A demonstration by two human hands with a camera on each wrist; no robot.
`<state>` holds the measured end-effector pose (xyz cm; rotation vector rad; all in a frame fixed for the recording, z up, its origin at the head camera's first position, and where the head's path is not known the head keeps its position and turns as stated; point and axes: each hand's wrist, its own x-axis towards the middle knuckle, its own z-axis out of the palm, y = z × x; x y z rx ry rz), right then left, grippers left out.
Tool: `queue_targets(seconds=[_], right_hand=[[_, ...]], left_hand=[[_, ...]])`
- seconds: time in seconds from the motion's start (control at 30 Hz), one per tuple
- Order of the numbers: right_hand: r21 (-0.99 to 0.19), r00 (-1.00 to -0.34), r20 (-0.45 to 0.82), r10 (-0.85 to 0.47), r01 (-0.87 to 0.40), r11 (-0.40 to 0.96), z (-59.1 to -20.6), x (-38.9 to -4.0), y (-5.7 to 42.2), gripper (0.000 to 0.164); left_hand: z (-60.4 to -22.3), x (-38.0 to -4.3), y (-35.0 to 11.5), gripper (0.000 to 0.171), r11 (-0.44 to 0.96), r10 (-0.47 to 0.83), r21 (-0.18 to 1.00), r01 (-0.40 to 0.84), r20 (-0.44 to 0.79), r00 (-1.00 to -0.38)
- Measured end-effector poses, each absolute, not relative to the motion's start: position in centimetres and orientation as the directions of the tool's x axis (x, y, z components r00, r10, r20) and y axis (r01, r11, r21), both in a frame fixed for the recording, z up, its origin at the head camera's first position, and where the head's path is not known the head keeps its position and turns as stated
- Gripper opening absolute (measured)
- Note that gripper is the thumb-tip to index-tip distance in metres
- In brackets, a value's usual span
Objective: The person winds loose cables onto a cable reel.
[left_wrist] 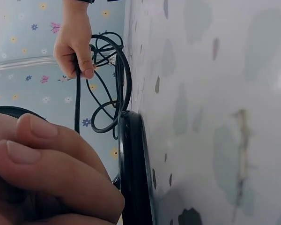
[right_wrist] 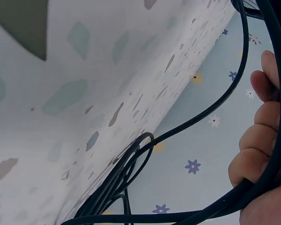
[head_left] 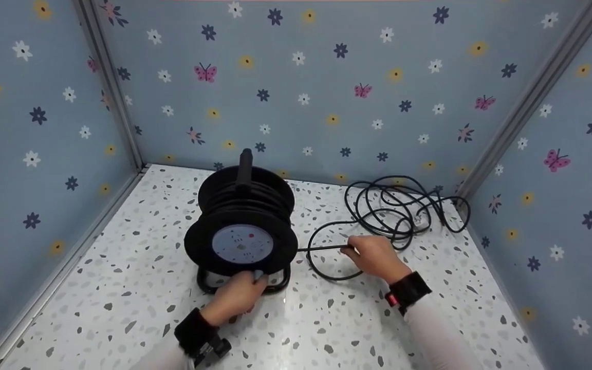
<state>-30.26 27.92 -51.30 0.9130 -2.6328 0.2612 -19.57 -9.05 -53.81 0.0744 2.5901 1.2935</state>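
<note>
A black cable reel [head_left: 242,221] stands on its tubular frame left of centre, its pale socket disc [head_left: 243,244] facing me. At the lower front rim of the reel, my left hand [head_left: 237,294] curls round a small grey knob [head_left: 258,274]. Those curled fingers hide most of the knob, and in the left wrist view the left hand [left_wrist: 61,168] covers it entirely. To the right of the reel, my right hand [head_left: 375,257] grips the black cable [head_left: 324,247], which runs straight from hand to reel. Several turns of cable are wound on the drum.
Loose loops of cable [head_left: 378,210] lie at the back right, near the corner. One loop curves under the right hand. Flower-patterned panels [head_left: 321,87] enclose the speckled white tabletop [head_left: 136,277] at the back and both sides.
</note>
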Motion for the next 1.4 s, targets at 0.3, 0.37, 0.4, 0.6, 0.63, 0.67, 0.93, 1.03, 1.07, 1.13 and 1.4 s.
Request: queue_targets(seconds=[0.3, 0.37, 0.4, 0.6, 0.63, 0.67, 0.93, 1.03, 1.07, 1.13, 1.4], right_hand=[[0.029, -0.727, 0.437, -0.529, -0.576, 0.817, -51.1, -31.1, 29.8, 0.025], [0.045, -0.745, 0.446, -0.495, -0.534, 0.844, -51.1, -31.3, 31.0, 0.019], [0.057, -0.752, 0.452, -0.48, -0.513, 0.857, -51.1, -31.5, 31.7, 0.019], [0.073, -0.792, 0.519, -0.322, -0.334, 0.94, -50.7, -32.3, 36.5, 0.033], [0.055, -0.799, 0.532, -0.279, -0.296, 0.954, -50.6, -32.4, 37.5, 0.037], [0.04, -0.803, 0.546, -0.239, -0.26, 0.965, -50.5, -32.4, 38.5, 0.04], [-0.083, -0.892, 0.449, 0.047, 0.011, 0.996, -50.0, -30.9, 43.1, 0.054], [-0.135, -0.914, 0.385, 0.128, 0.082, 0.987, -49.9, -30.9, 42.9, 0.058], [-0.147, -0.916, 0.376, 0.141, 0.091, 0.985, -50.0, -30.9, 42.7, 0.061], [-0.167, -0.916, 0.37, 0.153, 0.096, 0.981, -50.1, -30.8, 42.5, 0.063], [-0.149, -0.915, 0.396, 0.081, 0.024, 0.989, -50.9, -30.6, 41.7, 0.065]], left_hand=[[-53.8, -19.4, -9.5, 0.053, 0.676, 0.102, 0.735, -0.046, -0.156, -0.982], [-53.7, -19.3, -9.8, 0.052, 0.688, 0.095, 0.725, -0.041, -0.146, -0.985], [-53.8, -19.3, -9.9, 0.052, 0.694, 0.093, 0.719, -0.036, -0.14, -0.986], [-53.9, -19.1, -10.6, 0.051, 0.704, 0.09, 0.71, -0.013, -0.107, -0.99], [-54.0, -19.0, -10.7, 0.051, 0.701, 0.088, 0.713, -0.01, -0.101, -0.991], [-54.0, -19.0, -10.7, 0.051, 0.7, 0.086, 0.714, -0.007, -0.094, -0.992], [-54.2, -19.0, -11.1, 0.047, 0.669, 0.082, 0.743, -0.017, -0.096, -0.992], [-54.2, -18.9, -11.3, 0.047, 0.663, 0.079, 0.748, -0.016, -0.092, -0.993], [-54.2, -18.9, -11.3, 0.048, 0.664, 0.077, 0.747, -0.02, -0.096, -0.992], [-54.2, -18.8, -11.6, 0.05, 0.661, 0.069, 0.749, -0.036, -0.108, -0.992], [-53.8, -18.6, -13.3, 0.053, 0.6, 0.077, 0.798, -0.062, -0.134, -0.988]])
